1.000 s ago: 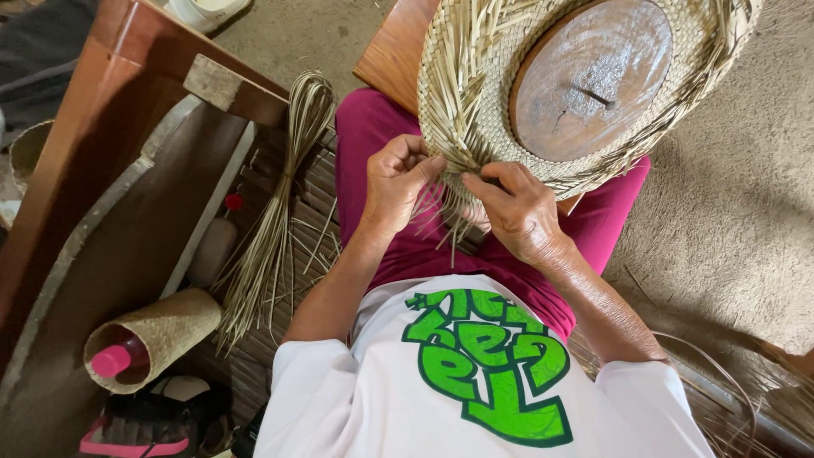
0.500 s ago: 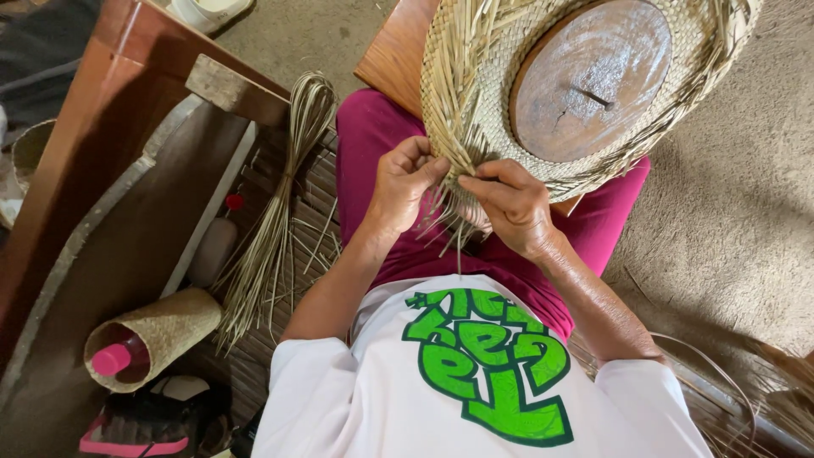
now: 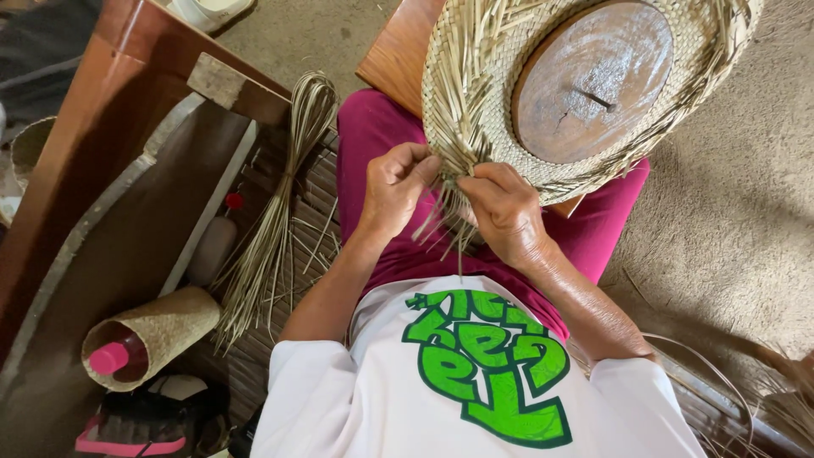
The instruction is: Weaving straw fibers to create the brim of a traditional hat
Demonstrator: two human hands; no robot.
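Two bare hands, left hand (image 3: 397, 188) and right hand (image 3: 502, 209). One round half-woven pale straw hat (image 3: 475, 102), one tied bundle of dry straw strands (image 3: 280, 212), one woven straw cone (image 3: 161, 331)

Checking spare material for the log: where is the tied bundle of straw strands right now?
In the head view the straw bundle lies left of the person's left hand, on slatted flooring between the wooden bench and the magenta-clad leg, above the woven cone.

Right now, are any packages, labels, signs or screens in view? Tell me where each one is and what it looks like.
Printed design on shirt: chest of the white shirt, bottom centre; chunky green block shapes with dark outlines.
Woven tube: lower left, lying on its side; tan cone-like sleeve, a pink-capped bottle inside.
No signs or screens.
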